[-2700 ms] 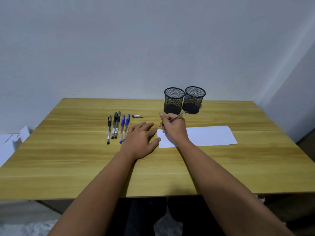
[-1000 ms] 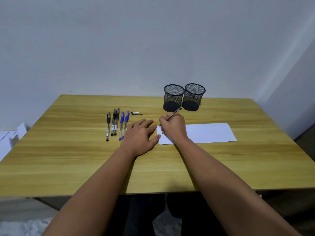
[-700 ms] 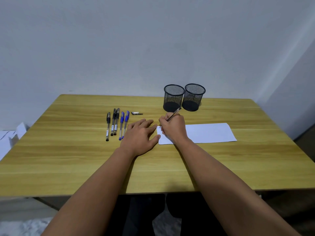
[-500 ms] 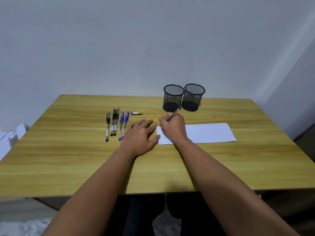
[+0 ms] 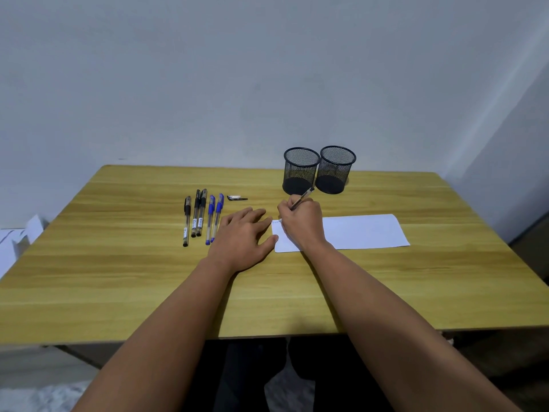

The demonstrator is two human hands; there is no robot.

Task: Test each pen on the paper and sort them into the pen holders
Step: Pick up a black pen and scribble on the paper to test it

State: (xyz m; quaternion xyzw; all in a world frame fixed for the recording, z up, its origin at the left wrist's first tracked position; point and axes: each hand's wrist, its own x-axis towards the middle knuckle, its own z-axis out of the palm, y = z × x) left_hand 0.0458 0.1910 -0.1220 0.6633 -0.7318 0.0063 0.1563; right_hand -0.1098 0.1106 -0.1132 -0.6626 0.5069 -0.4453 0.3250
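Note:
My right hand grips a pen in a writing hold, its tip down at the left end of the white paper, where faint marks show. My left hand lies flat with fingers spread, its fingertips and thumb touching the paper's left edge. Three black-capped pens and two blue-capped pens lie in a row to the left. A loose pen cap lies behind my left hand. Two black mesh pen holders stand side by side at the back, with no pens visible in them.
The wooden table ends near my body at its front edge. A pale wall stands behind the holders. White sheets lie off the table at the far left.
My right hand has shifted slightly at the paper's left end while it holds the pen, and faint marks now show there. The left hand has stayed put.

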